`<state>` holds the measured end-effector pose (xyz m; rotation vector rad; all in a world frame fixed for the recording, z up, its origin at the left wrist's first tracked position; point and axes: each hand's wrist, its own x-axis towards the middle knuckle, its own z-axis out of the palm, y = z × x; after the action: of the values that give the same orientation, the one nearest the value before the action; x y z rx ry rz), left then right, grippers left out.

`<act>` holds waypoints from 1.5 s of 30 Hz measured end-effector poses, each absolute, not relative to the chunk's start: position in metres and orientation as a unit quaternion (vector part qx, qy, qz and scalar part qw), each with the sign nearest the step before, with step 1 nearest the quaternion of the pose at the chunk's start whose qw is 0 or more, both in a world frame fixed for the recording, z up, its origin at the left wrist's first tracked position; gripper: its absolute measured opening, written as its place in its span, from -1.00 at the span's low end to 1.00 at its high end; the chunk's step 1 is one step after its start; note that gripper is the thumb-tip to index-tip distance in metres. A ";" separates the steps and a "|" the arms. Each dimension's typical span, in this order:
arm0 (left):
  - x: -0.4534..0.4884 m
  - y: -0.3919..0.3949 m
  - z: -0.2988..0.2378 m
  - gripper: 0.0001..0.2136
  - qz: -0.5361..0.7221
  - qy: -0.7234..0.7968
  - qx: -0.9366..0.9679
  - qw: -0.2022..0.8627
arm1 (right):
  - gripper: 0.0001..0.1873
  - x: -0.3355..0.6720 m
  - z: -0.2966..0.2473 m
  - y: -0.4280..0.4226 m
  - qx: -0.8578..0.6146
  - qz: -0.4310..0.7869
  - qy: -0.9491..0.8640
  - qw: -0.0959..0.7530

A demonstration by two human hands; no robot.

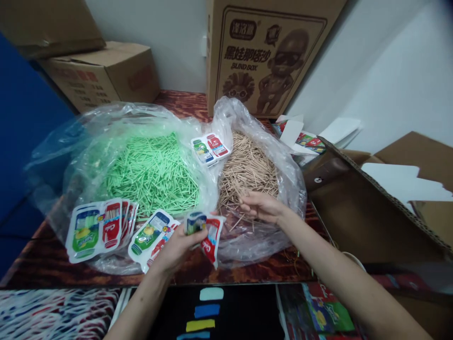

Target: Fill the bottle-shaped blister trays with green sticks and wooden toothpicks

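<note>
My left hand point(184, 241) is closed on a small printed pouch point(211, 238) with a blue-green half and a red half, and holds it near the table's front edge. Over the lower part of a heap of thin tan sticks point(249, 163), my right hand point(262, 206) has its fingers pinched on a few tan sticks point(241, 190). A similar double pouch point(150, 234) lies just left of my left hand. Farther left rests an overlapping stack of pouches point(92, 229), with sticks showing in the front one. Green sticks point(152, 170) fill the open plastic bag on the left.
Flat pouches point(210, 148) lie between the two heaps on clear plastic bags point(295, 186). A tall printed carton point(262, 56) stands behind; another cardboard box point(106, 71) is back left. An open carton point(350, 203) flanks my right arm. White cards point(339, 132) lie behind it.
</note>
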<state>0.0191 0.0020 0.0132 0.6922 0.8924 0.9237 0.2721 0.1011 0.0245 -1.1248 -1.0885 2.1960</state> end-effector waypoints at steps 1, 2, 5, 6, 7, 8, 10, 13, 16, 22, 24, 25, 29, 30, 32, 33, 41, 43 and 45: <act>0.024 0.010 0.017 -0.61 0.443 0.392 0.312 0.743 | -0.66 0.266 0.021 0.094 -0.391 0.806 -0.392 0.207; 0.030 0.019 0.019 -0.61 0.455 0.383 0.311 0.741 | -0.66 0.259 0.016 0.087 -0.379 0.813 -0.397 0.195; 0.047 0.042 0.018 -0.66 0.488 0.381 0.307 0.722 | -0.65 0.244 0.004 0.074 -0.360 0.816 -0.422 0.160; 0.053 0.048 0.015 -0.67 0.497 0.383 0.307 0.715 | -0.65 0.241 0.000 0.072 -0.361 0.814 -0.429 0.155; 0.058 0.052 0.013 -0.67 0.504 0.386 0.305 0.710 | -0.66 0.239 -0.004 0.072 -0.365 0.810 -0.432 0.153; 0.062 0.056 0.010 -0.67 0.506 0.389 0.304 0.708 | -0.67 0.239 -0.007 0.073 -0.369 0.808 -0.434 0.152; 0.070 0.062 0.004 -0.67 0.497 0.398 0.305 0.709 | -0.69 0.239 -0.013 0.075 -0.378 0.805 -0.431 0.153; 0.076 0.064 0.001 -0.67 0.463 0.408 0.319 0.720 | -0.69 0.241 -0.019 0.080 -0.381 0.807 -0.427 0.144; 0.073 0.062 0.004 -0.67 0.463 0.405 0.315 0.723 | -0.66 0.243 -0.017 0.083 -0.386 0.790 -0.446 0.167; 0.044 0.040 0.015 -0.69 0.540 0.398 0.239 0.702 | -0.76 0.231 -0.010 0.055 -0.446 0.584 -0.532 0.421; 0.034 0.031 0.014 -0.69 0.538 0.405 0.222 0.705 | -0.79 0.220 -0.021 0.037 -0.470 0.512 -0.545 0.469; 0.031 0.027 0.012 -0.70 0.534 0.410 0.216 0.707 | -0.80 0.214 -0.029 0.029 -0.483 0.493 -0.540 0.482; 0.023 0.017 0.003 -0.69 0.524 0.431 0.190 0.710 | -0.84 0.199 -0.054 0.010 -0.527 0.435 -0.543 0.488; 0.022 0.015 0.001 -0.67 0.522 0.434 0.183 0.711 | -0.85 0.199 -0.057 0.009 -0.534 0.420 -0.557 0.477; 0.019 0.011 -0.001 -0.63 0.523 0.440 0.171 0.710 | -0.86 0.200 -0.057 0.009 -0.547 0.383 -0.597 0.444; 0.018 0.009 -0.002 -0.61 0.526 0.443 0.166 0.707 | -0.87 0.203 -0.055 0.010 -0.552 0.365 -0.616 0.427; 0.002 -0.005 -0.003 -0.62 0.534 0.465 0.132 0.693 | -0.89 0.242 -0.028 0.034 -0.535 0.452 -0.589 0.405; -0.001 -0.006 -0.004 -0.63 0.533 0.468 0.126 0.694 | -0.87 0.242 -0.025 0.037 -0.527 0.441 -0.649 0.326; -0.001 -0.007 -0.005 -0.62 0.529 0.466 0.126 0.698 | -0.83 0.231 -0.024 0.036 -0.541 0.408 -0.700 0.227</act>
<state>-0.0008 -0.0071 -0.0050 0.2798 1.0393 1.1792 0.2308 0.0363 -0.0242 -1.4898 -1.9288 1.1252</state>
